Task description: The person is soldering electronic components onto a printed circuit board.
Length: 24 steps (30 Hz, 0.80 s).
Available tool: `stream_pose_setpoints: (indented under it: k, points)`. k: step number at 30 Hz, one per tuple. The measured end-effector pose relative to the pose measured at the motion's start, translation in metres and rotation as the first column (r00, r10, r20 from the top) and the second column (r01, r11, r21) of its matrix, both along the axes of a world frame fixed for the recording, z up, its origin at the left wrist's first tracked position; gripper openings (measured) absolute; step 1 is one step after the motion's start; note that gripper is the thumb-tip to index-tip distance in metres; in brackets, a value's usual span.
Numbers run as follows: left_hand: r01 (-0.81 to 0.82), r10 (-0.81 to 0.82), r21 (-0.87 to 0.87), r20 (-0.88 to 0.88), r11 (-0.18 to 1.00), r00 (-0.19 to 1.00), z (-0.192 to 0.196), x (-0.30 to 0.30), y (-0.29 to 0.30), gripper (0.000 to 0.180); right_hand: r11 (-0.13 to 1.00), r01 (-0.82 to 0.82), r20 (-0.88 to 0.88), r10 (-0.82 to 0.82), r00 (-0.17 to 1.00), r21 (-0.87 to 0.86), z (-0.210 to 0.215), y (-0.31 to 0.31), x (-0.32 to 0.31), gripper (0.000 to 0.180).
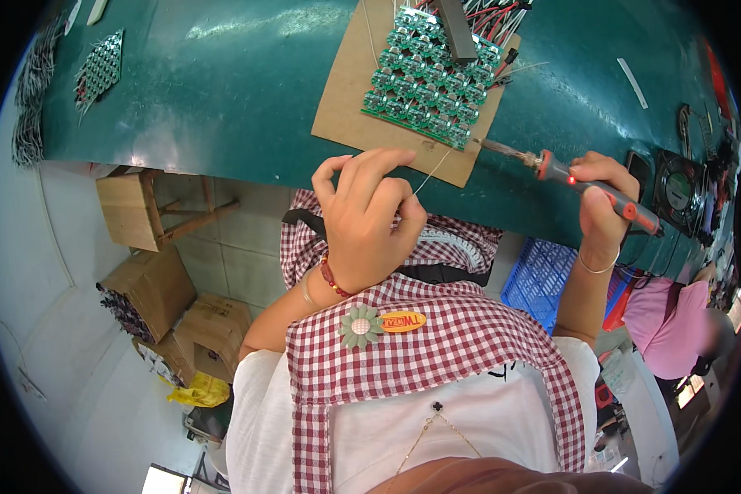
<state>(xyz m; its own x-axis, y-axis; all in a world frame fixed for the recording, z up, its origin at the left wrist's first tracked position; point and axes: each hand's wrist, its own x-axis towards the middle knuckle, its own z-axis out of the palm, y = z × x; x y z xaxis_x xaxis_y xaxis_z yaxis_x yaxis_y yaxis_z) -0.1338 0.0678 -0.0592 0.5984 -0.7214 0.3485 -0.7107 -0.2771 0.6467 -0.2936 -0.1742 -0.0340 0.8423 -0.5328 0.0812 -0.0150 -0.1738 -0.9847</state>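
Head view of a soldering station at a green workbench [222,90]. The right hand [603,198] is closed in a fist-like grip around the grey-and-red handle of a soldering iron [589,183], which lies nearly level over the bench's near edge. Its metal tip points left toward the near right corner of a panel of small green circuit boards [428,78]; the tip appears to sit at or just beside that corner, though contact cannot be confirmed. This low, sideways hold probably lets the tip reach the panel's edge without the hand covering the work.

The left hand [366,218] hovers at the near edge of the bench, thumb and forefinger pinched on a thin solder wire [433,170], the remaining fingers loosely curled. The wire runs up and right from the fingertips toward the same corner of the panel, so that wire and tip seem to converge on one spot.

The panel rests on a brown cardboard sheet [350,99], which lies at the middle of the bench and likely shields the green surface from heat and solder. A dark bar [455,29] lies across the panel's far side, among red and black wires [494,16]. A second, smaller panel [99,70] lies at the far left of the bench, well apart. A small fan [678,191] stands at the right edge. Cardboard boxes [152,288] and a wooden stool [136,210] sit on the floor below; a blue crate [535,272] sits under the bench's right part.
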Motion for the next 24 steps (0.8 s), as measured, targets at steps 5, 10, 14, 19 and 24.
stream_pose_setpoints:
  k: [5,10,14,19,24]
  points:
    - [-0.022,0.022,0.009,0.008,1.0,1.0,0.0,0.005,0.003,0.019,1.0,-0.001,0.039,0.0,0.999,0.02,0.001,0.0,0.003,0.028]
    - [-0.05,0.049,0.023,0.023,0.998,0.999,-0.004,0.007,0.005,0.018,0.998,-0.055,-0.012,0.055,0.998,0.018,-0.006,0.003,0.014,0.028]
    - [-0.048,0.047,0.024,0.002,0.999,0.999,-0.005,0.009,0.005,0.016,0.994,-0.107,-0.123,0.109,0.986,0.023,-0.007,0.0,0.012,0.03]
    - [-0.047,0.047,0.019,0.002,0.999,0.999,-0.009,0.009,0.003,0.016,0.995,-0.095,-0.082,0.092,0.992,-0.023,-0.001,0.01,0.019,0.027]
    - [-0.043,0.043,0.006,0.011,0.999,0.999,-0.01,0.011,0.0,0.016,0.983,-0.116,-0.061,0.108,0.992,-0.144,0.014,0.02,0.023,0.027]
